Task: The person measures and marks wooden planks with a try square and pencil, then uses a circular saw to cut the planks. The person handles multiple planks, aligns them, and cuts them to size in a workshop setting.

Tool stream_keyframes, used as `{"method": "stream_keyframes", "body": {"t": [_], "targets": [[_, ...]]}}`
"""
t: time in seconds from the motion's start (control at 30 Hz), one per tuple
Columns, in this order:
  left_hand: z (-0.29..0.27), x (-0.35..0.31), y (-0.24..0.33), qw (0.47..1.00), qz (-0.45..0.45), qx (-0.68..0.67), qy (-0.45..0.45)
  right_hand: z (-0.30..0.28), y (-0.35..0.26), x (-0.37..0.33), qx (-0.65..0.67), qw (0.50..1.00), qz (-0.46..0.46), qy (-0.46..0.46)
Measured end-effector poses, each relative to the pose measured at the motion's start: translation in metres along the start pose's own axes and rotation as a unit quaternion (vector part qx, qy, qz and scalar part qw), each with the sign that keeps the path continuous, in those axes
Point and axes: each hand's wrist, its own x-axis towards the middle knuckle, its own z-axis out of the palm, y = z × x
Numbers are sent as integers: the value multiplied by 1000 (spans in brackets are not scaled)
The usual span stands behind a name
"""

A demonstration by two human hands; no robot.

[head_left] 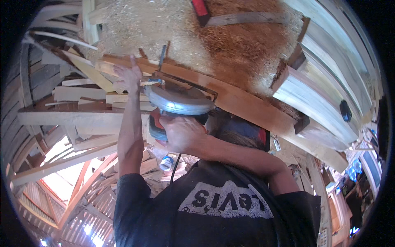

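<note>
My right hand [183, 133] is wrapped round the rear handle of a circular saw [179, 101]. The saw has a silvery blade guard and a red and dark body, and its flat base sits on a long wooden board [242, 101]. Ahead of the saw, my left hand [130, 77] lies on the board near its left end, fingers spread. A thin metal bar [163, 55] sticks out beyond the board by the saw's front. The blade itself is hidden by the guard and the board. From the handle a black cord [176, 166] runs down past my shirt.
Sawdust [247, 49] covers the ground beyond the board. Thick timber beams [314, 105] lie stacked at the right, with a small black object [345, 111] on them. Loose planks [78, 117] crowd the left side. A white and blue can [166, 163] stands among wood offcuts.
</note>
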Motion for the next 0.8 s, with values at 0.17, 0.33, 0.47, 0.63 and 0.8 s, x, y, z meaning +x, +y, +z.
{"method": "stream_keyframes", "body": {"t": [0.17, 0.33, 0.47, 0.63, 0.8], "targets": [[-26, -3, 2, 995, 4, 97, 34, -8, -13, 2, 4, 999, 24, -34], [-40, 55, -35, 998, -29, 47, 30, -3, -15, 1, -22, 1000, 6, -16], [-18, 57, -48, 998, -17, 3, 60, 1, -15, 2, -60, 996, 50, -53], [-19, 55, -41, 999, -14, -4, 48, 1, -20, 7, -99, 989, 87, -66], [-17, 54, -41, 997, -4, -16, 76, 9, -15, 9, -97, 994, 46, -17]]}}
